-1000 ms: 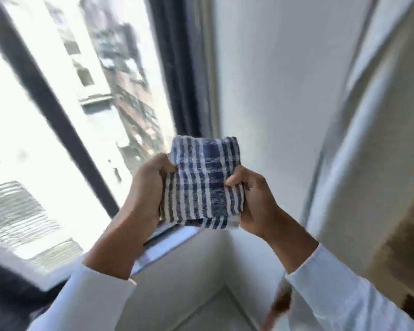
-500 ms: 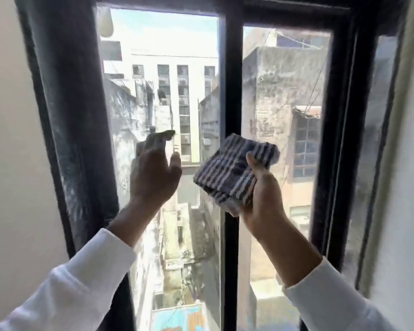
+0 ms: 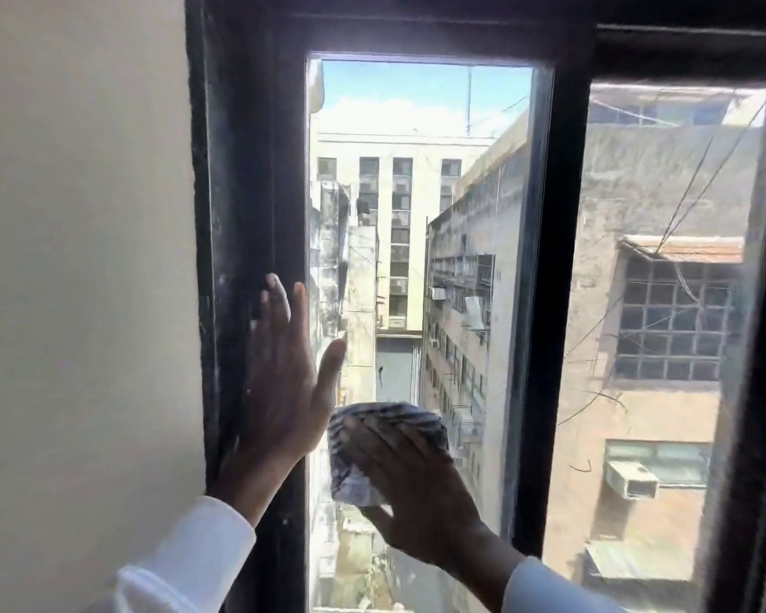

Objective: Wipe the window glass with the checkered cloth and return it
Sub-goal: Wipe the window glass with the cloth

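A: Where is the checkered cloth (image 3: 388, 453)?

B: Low in the frame, a little left of centre. It is folded into a pad and lies flat against the window glass (image 3: 416, 258), on the lower part of the left pane.

A: What holds it there?

B: The right hand (image 3: 416, 493). The palm and spread fingers lie over the cloth and press it to the pane. The cloth's striped edges show above and to the left of the fingers. The hand is blurred, so I cannot tell the finer grip.

A: And the other hand?

B: The left hand (image 3: 284, 382) is open and holds nothing. Its fingers point up and sit close together, with the thumb out to the right. It lies at the lower left of the window, over the dark frame (image 3: 248, 192) where that meets the glass. Whether it touches, I cannot tell.

A: Anything else?

B: White sleeves (image 3: 186, 568) at the bottom edge, a pale wall (image 3: 80, 258) filling the left, and buildings (image 3: 637, 214) beyond the glass.
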Available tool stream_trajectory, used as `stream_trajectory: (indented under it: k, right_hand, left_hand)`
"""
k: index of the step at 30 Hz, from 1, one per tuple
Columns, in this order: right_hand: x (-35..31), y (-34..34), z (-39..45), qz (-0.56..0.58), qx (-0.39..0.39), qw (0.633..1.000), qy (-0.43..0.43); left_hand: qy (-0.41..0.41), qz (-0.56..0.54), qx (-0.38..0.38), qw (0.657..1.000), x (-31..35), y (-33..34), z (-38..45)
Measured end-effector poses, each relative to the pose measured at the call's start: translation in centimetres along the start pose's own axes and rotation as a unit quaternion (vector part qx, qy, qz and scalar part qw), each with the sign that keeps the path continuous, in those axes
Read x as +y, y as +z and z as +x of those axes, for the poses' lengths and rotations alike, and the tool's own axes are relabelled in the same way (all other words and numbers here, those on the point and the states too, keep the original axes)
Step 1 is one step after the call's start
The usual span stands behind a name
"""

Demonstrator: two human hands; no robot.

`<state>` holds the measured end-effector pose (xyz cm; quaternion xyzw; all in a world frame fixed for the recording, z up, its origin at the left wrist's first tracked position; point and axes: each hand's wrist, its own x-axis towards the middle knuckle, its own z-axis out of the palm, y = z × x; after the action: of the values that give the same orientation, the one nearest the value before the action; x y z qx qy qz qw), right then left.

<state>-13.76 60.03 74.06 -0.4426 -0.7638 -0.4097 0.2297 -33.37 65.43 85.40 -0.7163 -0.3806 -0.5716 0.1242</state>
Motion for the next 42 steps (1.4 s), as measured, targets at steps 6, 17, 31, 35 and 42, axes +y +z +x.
stream_trajectory:
  k: [6, 17, 31, 35, 42]
  right_hand:
    - [5.7, -4.3, 5.6, 0.023, 0.184, 0.959, 0.214]
    - [7.4, -7.4, 11.1, -0.004, 0.196, 0.965, 0.174]
    - [3.4, -4.8, 5.8, 0.038, 0.131, 0.990, 0.048]
    - [0.6, -2.7, -2.4, 0.033, 0.010, 0.988, -0.151]
    - [7.0, -7.2, 9.6, 0.049, 0.169, 0.981, 0.082]
  left_hand:
    - [-0.009, 0.003, -0.011, 1.000, -0.1, -0.3, -0.1]
    - [-0.001, -0.013, -0.011, 1.000, -0.8, 0.1, 0.1]
    - [0.007, -0.053, -0.041, 0.998, -1.3, -0.5, -0.1]
    - [0.001, -0.042, -0.048, 0.998, -1.3, -0.5, -0.1]
    - [0.001, -0.047, -0.033, 0.998, -1.4, -0.5, -0.1]
